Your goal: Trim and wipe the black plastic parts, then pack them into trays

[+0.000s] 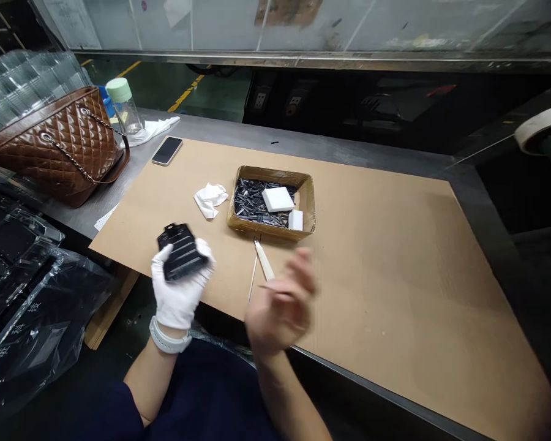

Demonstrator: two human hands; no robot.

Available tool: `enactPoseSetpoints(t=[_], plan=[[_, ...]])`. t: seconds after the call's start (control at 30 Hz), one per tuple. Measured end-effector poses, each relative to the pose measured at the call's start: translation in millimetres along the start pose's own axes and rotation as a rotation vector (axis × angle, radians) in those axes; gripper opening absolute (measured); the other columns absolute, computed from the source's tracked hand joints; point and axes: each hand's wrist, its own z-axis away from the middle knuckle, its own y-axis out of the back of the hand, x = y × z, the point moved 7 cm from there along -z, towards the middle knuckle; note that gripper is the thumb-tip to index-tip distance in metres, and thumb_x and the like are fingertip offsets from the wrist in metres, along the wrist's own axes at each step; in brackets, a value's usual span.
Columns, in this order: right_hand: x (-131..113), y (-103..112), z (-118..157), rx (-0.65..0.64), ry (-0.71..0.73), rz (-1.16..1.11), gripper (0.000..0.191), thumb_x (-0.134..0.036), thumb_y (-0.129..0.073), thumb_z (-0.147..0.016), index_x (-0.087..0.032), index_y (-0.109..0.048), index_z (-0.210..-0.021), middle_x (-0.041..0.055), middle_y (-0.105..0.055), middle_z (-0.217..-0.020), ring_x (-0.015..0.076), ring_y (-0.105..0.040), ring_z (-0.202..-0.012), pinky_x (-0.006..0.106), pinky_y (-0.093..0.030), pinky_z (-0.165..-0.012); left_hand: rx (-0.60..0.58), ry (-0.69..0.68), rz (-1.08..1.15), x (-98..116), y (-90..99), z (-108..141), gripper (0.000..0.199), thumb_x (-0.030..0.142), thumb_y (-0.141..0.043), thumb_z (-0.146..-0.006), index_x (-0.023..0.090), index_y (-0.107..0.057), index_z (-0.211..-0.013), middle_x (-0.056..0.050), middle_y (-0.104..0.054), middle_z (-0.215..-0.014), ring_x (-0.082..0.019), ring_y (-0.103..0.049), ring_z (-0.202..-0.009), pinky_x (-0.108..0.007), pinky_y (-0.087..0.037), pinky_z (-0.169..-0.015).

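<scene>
Our gloved left hand point(179, 291) clamped on black slotted holder point(182, 252), tilted toward us over kraft paper sheet point(371, 294) for viewing; right hand point(279, 306) blurred, grip unclear, near cardboard box point(272, 173) of dark parts.

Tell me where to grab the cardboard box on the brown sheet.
Pinch the cardboard box by the rims of its left and right walls, coming from above and outside. It's shallow, open-topped and flat on the sheet, so the walls likely give the easiest hold, clear of the dark metal pieces inside.
</scene>
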Motion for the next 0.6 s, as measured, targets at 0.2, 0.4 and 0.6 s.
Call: enactPoseSetpoints(t=[0.2,0.4,0.6], plan=[[74,-14,-86,-0.224,-0.138,0.327,0.035,-0.043,-0.051,-0.084,-0.023,-0.061,-0.111,0.0113,-0.054,-0.124,0.0353,-0.039,-0.127,0.061,-0.023,-0.106,-0.089,-0.057,-0.033,8,12.0,-1,0.034,0.04,-0.055,-0.081,0.022,-0.061,-0.11,-0.006,-0.063,-0.113,-0.02,-0.061,-0.097,-0.044,-0.045,-0.097],[159,1,-14,-0.735,-0.539,0.531,0.054,-0.039,-0.063,-0.07,-0.013,-0.055,-0.116,0.0064,-0.063,-0.075,0.0259,-0.061,-0.072,0.045,-0.051,-0.07,-0.169,-0.026,-0.086,9,2.9,-3,0.06,0.067,-0.041,-0.081,0.026,-0.055,-0.122,-0.007,-0.059,-0.125,-0.025,-0.058,-0.11,-0.05,-0.044,-0.098],[139,13,21,-0.693,-0.522,0.407,0.035,-0.034,-0.046,-0.083,-0.018,-0.059,-0.111,0.0084,-0.063,-0.09,0.0211,-0.061,-0.074,0.037,-0.052,-0.069,-0.148,0.116,-0.021,-13,-4.3,-4,0.061,0.064,-0.046,-0.081,0.021,-0.055,-0.124,-0.007,-0.065,-0.111,-0.022,-0.061,-0.105,-0.045,-0.042,-0.102]])
